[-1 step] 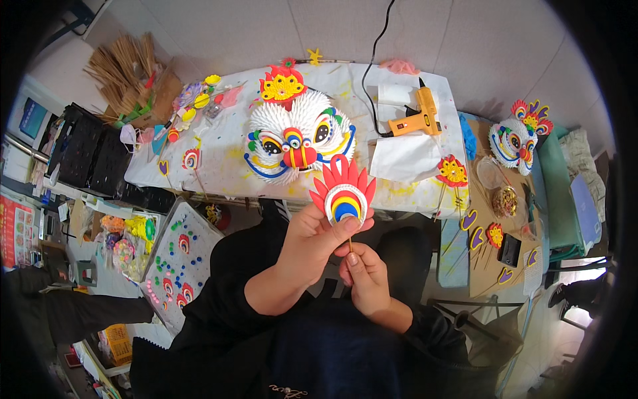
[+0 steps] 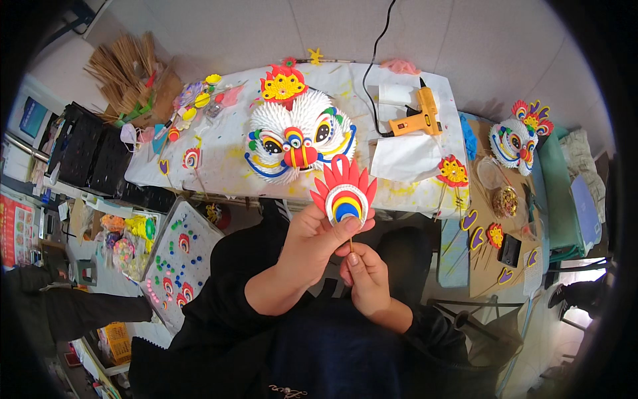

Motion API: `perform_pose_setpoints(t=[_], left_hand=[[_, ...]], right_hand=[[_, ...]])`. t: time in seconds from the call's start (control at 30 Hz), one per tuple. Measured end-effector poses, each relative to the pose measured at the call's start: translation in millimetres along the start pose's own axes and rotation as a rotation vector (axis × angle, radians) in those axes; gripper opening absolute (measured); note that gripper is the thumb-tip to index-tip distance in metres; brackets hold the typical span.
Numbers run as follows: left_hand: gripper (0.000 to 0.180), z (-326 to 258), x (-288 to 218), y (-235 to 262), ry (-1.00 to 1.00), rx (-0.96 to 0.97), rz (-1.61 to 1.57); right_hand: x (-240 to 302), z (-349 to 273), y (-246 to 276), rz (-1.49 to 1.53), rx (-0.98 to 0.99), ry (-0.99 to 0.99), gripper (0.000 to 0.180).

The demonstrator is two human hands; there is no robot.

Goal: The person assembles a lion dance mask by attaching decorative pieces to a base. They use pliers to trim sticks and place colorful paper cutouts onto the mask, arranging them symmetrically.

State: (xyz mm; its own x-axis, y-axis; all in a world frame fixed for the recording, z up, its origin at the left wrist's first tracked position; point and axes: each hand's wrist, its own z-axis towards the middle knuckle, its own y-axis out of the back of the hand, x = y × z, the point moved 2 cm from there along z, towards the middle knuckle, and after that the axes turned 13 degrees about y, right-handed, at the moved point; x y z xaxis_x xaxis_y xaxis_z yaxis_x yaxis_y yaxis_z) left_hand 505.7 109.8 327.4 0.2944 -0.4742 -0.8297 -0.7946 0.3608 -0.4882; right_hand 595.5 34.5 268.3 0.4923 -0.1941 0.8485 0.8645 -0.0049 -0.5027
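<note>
The left hand point(image 2: 318, 234) closed round the lower edge of a red fan-shaped foam ornament point(image 2: 344, 195) with rainbow arcs, held up at centre frame, just at six o'clock of the big white lion-head mask point(image 2: 299, 136) on the table point(image 2: 219, 149). The right hand point(image 2: 364, 276) pinched its thin stick point(image 2: 351, 245) from beneath. The piece looked light and bendy (petals likely crease easily), so the stick and base seemed the safest holds. A yellow glue gun point(image 2: 415, 120) lay at two o'clock.
</note>
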Motion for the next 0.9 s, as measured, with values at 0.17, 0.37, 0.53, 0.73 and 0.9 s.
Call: perform_pose_setpoints(t=[0.17, 0.37, 0.53, 0.73, 0.9], left_hand=[[0.029, -4.4, 2.4, 0.5, 0.076, -0.004, -0.028], [0.030, -4.7, 5.2, -1.2, 0.053, 0.029, -0.029], [0.030, -4.2, 9.4, -3.1, 0.056, 0.046, -0.050], [0.031, -3.6, 12.0, -3.9, 0.048, 0.031, -0.022], [0.030, -4.8, 11.7, -3.4, 0.087, 0.012, -0.015]], right_hand=[[0.4, -5.3, -2.5, 0.043, -0.046, -0.027, 0.022], [2.2, -5.8, -3.1, 0.047, -0.070, -0.019, 0.022], [1.5, -6.8, -1.3, 0.059, -0.080, -0.010, 0.024], [0.2, -7.4, 0.6, 0.108, -0.093, -0.013, 0.025], [-1.6, -6.8, 2.2, 0.084, -0.079, 0.002, 0.025]])
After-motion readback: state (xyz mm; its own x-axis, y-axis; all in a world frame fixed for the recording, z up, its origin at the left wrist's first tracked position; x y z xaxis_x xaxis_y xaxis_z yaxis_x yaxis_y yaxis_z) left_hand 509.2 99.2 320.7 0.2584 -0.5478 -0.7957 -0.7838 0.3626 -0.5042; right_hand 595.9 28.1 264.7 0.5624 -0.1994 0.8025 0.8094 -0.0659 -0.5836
